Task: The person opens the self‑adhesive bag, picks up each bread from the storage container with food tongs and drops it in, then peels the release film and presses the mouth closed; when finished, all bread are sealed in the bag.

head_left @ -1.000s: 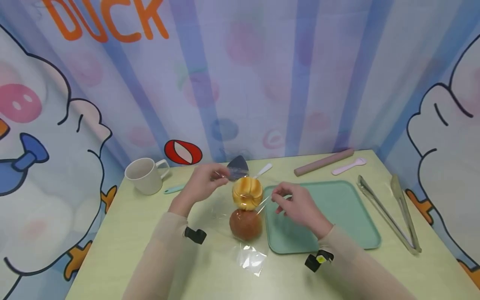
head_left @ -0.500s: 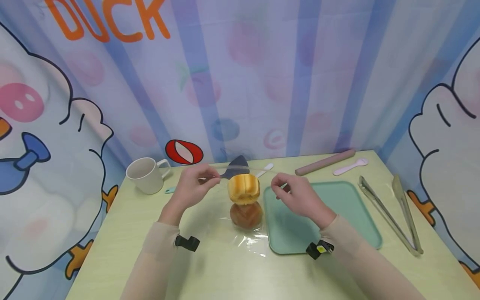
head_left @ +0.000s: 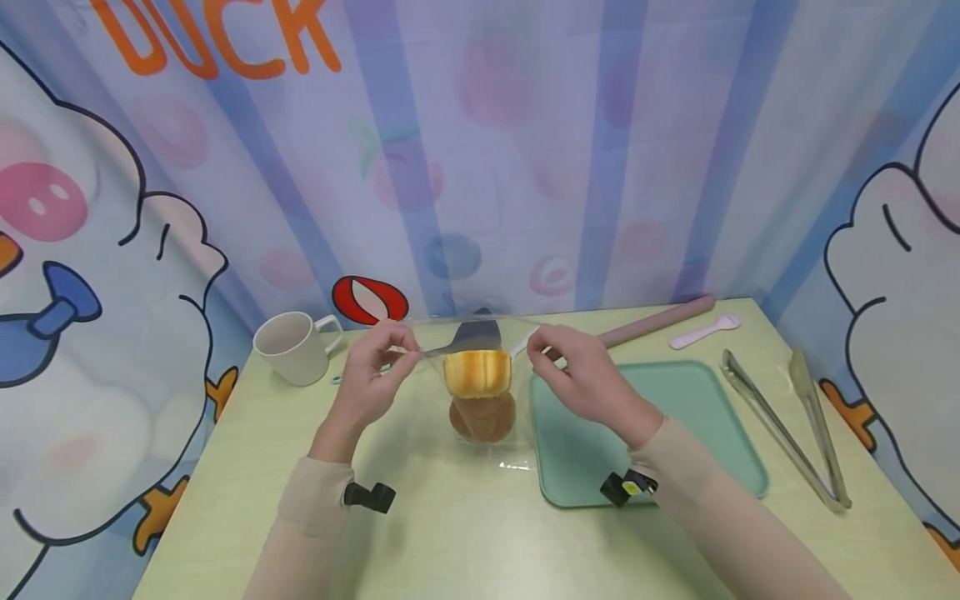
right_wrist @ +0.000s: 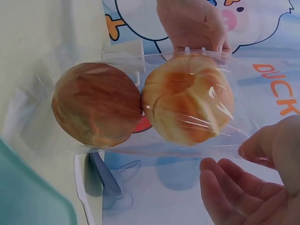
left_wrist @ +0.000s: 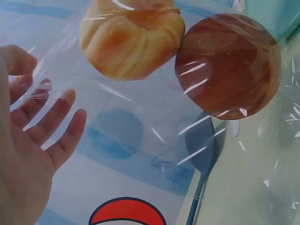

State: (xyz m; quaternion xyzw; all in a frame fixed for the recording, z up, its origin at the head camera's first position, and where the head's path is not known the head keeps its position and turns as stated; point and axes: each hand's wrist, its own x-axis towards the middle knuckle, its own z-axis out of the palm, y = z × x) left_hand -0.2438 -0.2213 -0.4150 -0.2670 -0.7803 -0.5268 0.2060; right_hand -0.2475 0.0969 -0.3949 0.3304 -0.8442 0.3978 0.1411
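Observation:
A clear plastic bag [head_left: 517, 460] hangs between my two hands, stretched across its top edge. Inside it a golden ridged bread roll [head_left: 477, 373] sits above a round brown bun [head_left: 482, 421]; in the left wrist view the roll [left_wrist: 131, 42] and the bun [left_wrist: 228, 68] touch. My left hand [head_left: 367, 379] pinches one top corner between thumb and fingertips, its other fingers spread. At the opposite corner my right hand [head_left: 588, 375] pinches the film, clearest in the right wrist view, where the bag's edge runs under the thumb of that hand [right_wrist: 258, 183].
A pale mug [head_left: 292, 348] stands at the back left. Behind the bag lie a dark blue spatula [head_left: 476, 333] and a white utensil. A mauve rod [head_left: 660, 321] and a lilac spoon [head_left: 705, 332] lie behind the green tray [head_left: 705, 425]; metal tongs [head_left: 787, 442] lie to its right.
Both hands have shifted slightly left, staying on the bag's top corners. The bag's lower end and the brown bun have risen in the head view, and the roll has turned and moved left.

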